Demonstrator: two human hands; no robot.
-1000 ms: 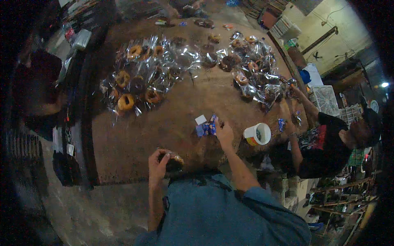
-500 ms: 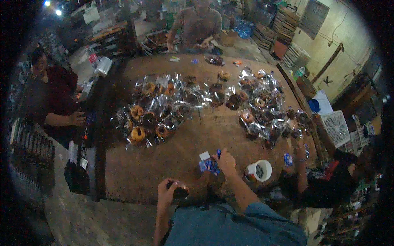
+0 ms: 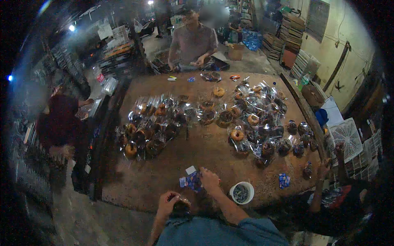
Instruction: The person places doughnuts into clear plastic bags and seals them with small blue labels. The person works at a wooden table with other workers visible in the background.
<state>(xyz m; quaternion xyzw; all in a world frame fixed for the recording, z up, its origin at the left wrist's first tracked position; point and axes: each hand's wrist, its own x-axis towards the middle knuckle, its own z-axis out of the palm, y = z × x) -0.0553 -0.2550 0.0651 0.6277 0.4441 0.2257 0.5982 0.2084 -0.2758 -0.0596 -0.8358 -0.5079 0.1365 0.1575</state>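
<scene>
At the table's near edge, my left hand (image 3: 167, 201) is closed, pinching the top of a small clear plastic bag (image 3: 182, 206) with something dark inside. Ahead and to its right, my right hand (image 3: 210, 181) bends its fingers at the edge of a pile of small blue labels (image 3: 191, 182). Those fingers are closed; whatever they grip is too small to make out. A white square card (image 3: 191, 169) lies just beyond the pile. Right of my right forearm stands a white tub (image 3: 241, 192) holding small greyish pieces.
Many clear-wrapped, doughnut-like rings, golden and dark, form a left heap (image 3: 154, 143) and a right heap (image 3: 266, 147) on the brown table (image 3: 143, 178). Other people are at the far side (image 3: 195, 43), left (image 3: 59, 119) and right (image 3: 340, 197). More blue labels (image 3: 284, 180) lie right.
The view has shifted. My left hand has come nearer the blue label pile, with the bag in it. The person at right has drawn a hand back toward the table edge; the person at left has turned.
</scene>
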